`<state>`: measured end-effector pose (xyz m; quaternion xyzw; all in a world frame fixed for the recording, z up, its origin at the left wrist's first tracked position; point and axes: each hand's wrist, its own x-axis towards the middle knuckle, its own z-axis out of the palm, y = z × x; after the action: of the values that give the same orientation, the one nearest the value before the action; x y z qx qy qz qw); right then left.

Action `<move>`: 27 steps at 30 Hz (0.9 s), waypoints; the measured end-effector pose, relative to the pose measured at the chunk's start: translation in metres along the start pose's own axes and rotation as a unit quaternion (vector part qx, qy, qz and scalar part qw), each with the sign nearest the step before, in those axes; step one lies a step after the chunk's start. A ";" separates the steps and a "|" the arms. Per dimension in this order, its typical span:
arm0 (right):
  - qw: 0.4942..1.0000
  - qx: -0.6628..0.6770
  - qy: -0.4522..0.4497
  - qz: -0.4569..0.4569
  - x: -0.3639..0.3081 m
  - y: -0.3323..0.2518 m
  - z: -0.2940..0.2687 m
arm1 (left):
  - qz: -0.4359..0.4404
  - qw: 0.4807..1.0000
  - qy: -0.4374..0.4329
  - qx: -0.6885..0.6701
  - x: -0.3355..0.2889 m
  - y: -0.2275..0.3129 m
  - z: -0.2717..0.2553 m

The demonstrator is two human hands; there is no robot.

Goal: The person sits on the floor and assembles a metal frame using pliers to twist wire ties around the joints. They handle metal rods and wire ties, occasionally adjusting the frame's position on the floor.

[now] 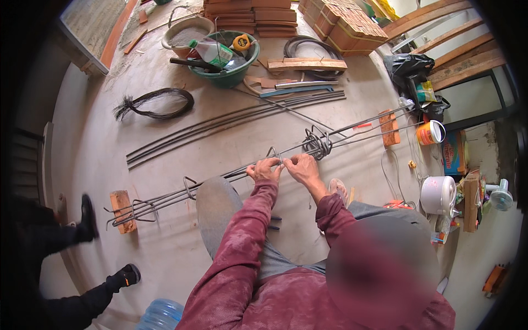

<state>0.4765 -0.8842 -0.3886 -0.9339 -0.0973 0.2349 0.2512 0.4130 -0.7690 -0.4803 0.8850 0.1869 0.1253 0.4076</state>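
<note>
Long steel reinforcing bars (231, 175) run across in front of me, raised off the floor on a brick (125, 212) at the left and another brick (389, 127) at the right. At a bent steel stirrup (271, 150) around the bars, my left hand (265, 169) and my right hand (302, 168) meet with fingertips pinched closed. Whatever small thing they pinch is too fine to make out. Just right of them, a cluster of loose stirrups (317, 144) hangs on the bars. Further left sit a spaced stirrup (190, 187) and one near the bar ends (144, 210).
Beyond the bars lie more straight rods (220, 127), a coil of thin black wire (159, 104) and a green basin (228, 76) of tools. A white bucket (430, 133) and a rice cooker (437, 194) stand right. Another person's dark shoe (88, 217) is at left.
</note>
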 end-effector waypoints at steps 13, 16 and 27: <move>0.961 -0.084 -0.030 -0.262 0.030 0.019 0.009 | -0.068 0.997 -0.030 -0.034 0.003 0.007 -0.014; 0.946 -0.103 -0.029 -0.307 0.022 0.017 0.005 | -0.079 0.995 -0.061 -0.022 0.009 0.006 -0.013; 0.912 -0.267 -0.142 -0.276 0.035 -0.014 -0.007 | -0.037 0.996 -0.035 -0.070 0.009 -0.007 0.001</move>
<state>0.5098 -0.8643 -0.3898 -0.8592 -0.4445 0.2517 0.0306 0.4199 -0.7621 -0.4858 0.8506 0.1964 0.0919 0.4791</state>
